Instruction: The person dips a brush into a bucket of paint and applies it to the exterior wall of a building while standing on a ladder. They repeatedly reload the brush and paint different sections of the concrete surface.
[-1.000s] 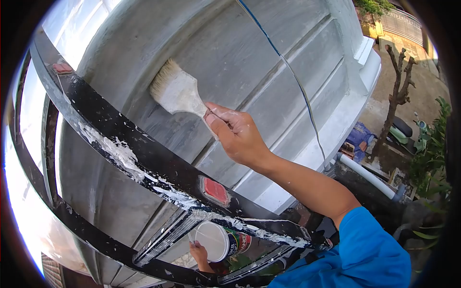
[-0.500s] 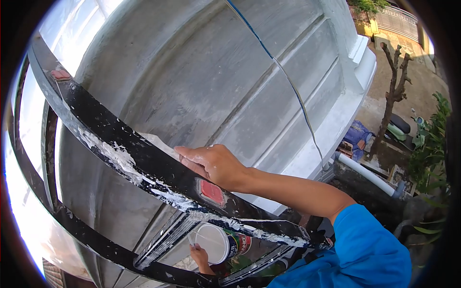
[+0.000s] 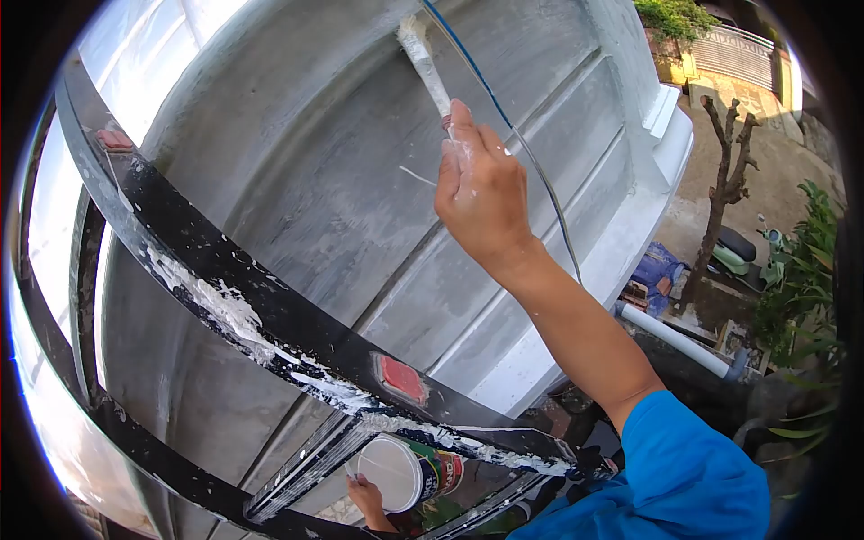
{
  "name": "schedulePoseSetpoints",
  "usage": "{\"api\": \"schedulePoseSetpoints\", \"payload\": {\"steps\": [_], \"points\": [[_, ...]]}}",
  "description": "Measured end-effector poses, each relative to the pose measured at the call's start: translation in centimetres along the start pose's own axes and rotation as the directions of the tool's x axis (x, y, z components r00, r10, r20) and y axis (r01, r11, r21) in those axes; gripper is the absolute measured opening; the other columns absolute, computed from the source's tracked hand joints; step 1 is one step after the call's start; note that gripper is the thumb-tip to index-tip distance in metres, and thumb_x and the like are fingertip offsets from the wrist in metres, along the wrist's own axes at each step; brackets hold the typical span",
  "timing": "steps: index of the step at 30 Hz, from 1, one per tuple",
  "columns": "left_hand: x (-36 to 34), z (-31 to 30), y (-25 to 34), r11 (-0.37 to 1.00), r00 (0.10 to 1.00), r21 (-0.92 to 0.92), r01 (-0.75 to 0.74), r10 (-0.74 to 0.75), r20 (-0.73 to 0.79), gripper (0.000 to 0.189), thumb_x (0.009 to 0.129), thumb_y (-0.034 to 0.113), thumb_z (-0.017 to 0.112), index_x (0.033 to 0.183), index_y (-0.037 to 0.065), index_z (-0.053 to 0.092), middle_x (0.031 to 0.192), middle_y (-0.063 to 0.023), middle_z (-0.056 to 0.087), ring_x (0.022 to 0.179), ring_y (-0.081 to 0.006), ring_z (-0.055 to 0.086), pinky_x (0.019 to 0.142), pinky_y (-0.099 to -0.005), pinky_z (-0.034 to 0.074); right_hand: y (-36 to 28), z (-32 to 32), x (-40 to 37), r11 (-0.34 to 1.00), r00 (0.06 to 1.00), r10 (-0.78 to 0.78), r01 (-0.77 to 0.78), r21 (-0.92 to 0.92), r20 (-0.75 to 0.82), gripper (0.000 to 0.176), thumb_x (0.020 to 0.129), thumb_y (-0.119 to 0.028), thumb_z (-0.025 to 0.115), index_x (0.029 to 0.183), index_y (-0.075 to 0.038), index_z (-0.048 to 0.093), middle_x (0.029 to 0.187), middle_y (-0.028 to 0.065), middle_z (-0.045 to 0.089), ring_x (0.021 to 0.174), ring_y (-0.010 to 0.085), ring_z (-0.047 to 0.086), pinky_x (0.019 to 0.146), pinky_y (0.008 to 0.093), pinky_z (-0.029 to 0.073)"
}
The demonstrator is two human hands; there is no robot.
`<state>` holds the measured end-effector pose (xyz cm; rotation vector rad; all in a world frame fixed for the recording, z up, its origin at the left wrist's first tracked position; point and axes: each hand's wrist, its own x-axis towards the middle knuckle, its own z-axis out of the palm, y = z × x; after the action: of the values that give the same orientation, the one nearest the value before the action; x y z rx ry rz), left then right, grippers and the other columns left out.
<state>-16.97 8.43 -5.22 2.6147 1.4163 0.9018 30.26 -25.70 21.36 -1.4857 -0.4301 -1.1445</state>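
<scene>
In my right hand (image 3: 486, 184) is a paintbrush (image 3: 425, 67), held by its handle between thumb and fingers. Its pale, paint-coated bristles reach the upper part of the grey wall (image 3: 342, 189), close beside a blue cable (image 3: 468, 67). White paint spots the fingers. Low in the view, behind the ladder, my left hand (image 3: 364, 498) is closed round a thin white piece that looks like the handle of a paint bucket (image 3: 389, 472). The bucket has a pale round top and a coloured label.
A black ladder (image 3: 297, 324), splashed with white paint and fitted with red pads (image 3: 402, 378), curves across the foreground. Well below on the right are a bare tree trunk (image 3: 720, 189), a parked scooter (image 3: 738, 247), a white pipe (image 3: 679, 340) and green plants (image 3: 805, 279).
My right hand has moved up and away from behind the ladder rail, bringing the whole paintbrush into sight against the wall. My left hand stays beside the bucket.
</scene>
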Motion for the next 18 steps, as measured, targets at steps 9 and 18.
{"api": "schedulePoseSetpoints", "payload": {"steps": [9, 18], "points": [[-0.4, -0.4, 0.6, 1.000, 1.000, 0.018, -0.017, 0.018, -0.024, 0.033, 0.089, 0.009, 0.047, 0.110, -0.016, 0.049, 0.093, -0.0356, 0.058, 0.088, -0.0488, 0.056, 0.076, -0.0470, 0.045, -5.0, -2.7, -8.0, 0.873, 0.912, -0.288, 0.124, 0.472, 0.292, 0.053, 0.073, 0.000, 0.059, 0.124, 0.007, 0.046, 0.074, 0.0122, 0.051, 0.048, 0.0240, 0.053, 0.042, 0.0339, 0.045], [-0.2, -1.4, 2.9, 0.999, 1.000, 0.032, 0.005, -0.006, 0.026, 0.027, 0.089, 0.009, 0.046, 0.104, -0.012, 0.052, 0.086, -0.0335, 0.058, 0.081, -0.0494, 0.055, 0.070, -0.0481, 0.044, -3.8, 1.8, -2.8, 0.916, 1.000, 0.000, 0.011, 0.401, -0.026, 0.044, 0.083, -0.001, 0.053, 0.122, 0.015, 0.040, 0.084, 0.0219, 0.058, 0.063, 0.0319, 0.060, 0.053, 0.0361, 0.049]]}}
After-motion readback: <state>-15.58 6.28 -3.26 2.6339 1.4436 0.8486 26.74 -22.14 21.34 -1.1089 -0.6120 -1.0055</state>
